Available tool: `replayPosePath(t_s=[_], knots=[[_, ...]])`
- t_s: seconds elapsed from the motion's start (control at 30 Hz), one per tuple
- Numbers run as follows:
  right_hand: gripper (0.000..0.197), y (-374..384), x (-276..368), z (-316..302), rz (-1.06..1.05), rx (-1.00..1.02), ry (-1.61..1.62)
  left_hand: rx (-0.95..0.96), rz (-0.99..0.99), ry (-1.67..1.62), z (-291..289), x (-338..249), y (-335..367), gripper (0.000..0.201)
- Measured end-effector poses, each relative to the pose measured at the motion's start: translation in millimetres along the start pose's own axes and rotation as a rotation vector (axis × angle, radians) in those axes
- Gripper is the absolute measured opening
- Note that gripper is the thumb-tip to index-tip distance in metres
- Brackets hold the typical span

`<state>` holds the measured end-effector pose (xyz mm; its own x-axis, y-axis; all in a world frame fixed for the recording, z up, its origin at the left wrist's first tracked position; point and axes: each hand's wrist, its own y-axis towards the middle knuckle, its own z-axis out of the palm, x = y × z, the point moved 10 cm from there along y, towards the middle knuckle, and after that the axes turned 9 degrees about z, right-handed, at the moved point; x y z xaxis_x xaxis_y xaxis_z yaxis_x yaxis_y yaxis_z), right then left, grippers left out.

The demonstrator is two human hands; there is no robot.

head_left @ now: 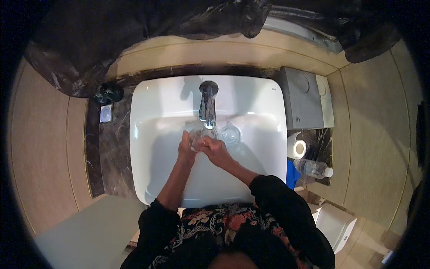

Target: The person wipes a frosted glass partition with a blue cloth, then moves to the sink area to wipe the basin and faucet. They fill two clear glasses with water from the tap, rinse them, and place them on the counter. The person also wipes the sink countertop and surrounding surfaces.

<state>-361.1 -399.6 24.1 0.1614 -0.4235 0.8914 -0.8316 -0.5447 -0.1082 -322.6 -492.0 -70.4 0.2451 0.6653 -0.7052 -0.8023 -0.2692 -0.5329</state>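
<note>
Both my hands are under the tap (208, 105) in the white washbasin (148, 179). Between them is a clear glass (196, 134), its outline partly covered by my fingers. My left hand (185, 145) is wrapped round its left side, thumb up. My right hand (214, 150) is closed against the glass from the right; whether its fingertips reach inside is hidden. A second clear glass (230, 134) stands in the basin just right of my hands, touched by neither.
Right of the basin are a grey box (301, 101), a paper roll (298, 149), a clear plastic bottle (316, 168) lying down and a blue cloth (292, 174). A small square container (105, 114) sits on the dark counter (117, 148) at left. Dark plastic sheeting (188, 22) hangs behind.
</note>
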Motion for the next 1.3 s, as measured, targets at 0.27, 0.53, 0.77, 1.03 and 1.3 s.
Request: replayPosePath(t_s=[0.27, 0.53, 0.77, 1.03, 1.3], knots=[[0.019, 13, -32, -8, 0.212, 0.011, 0.684, 0.16, 0.303, 0.131, 24, -32, -2, 0.053], [0.019, 26, -10, -28, 0.154, -0.139, 0.178, 0.162, 0.129, 0.036, 26, -17, 4, 0.052], [0.021, -5, 38, -74, -0.19, -0.324, -0.279, 0.089, -0.211, -0.003, 24, -7, -6, 0.056], [0.042, 5, 152, -116, -0.478, -0.368, -0.401, -0.047, -0.289, -0.003, -2, -8, -23, 0.056], [0.053, 10, 136, -80, -0.479, -0.257, -0.667, -0.057, -0.192, 0.139, -21, -20, -40, 0.066]])
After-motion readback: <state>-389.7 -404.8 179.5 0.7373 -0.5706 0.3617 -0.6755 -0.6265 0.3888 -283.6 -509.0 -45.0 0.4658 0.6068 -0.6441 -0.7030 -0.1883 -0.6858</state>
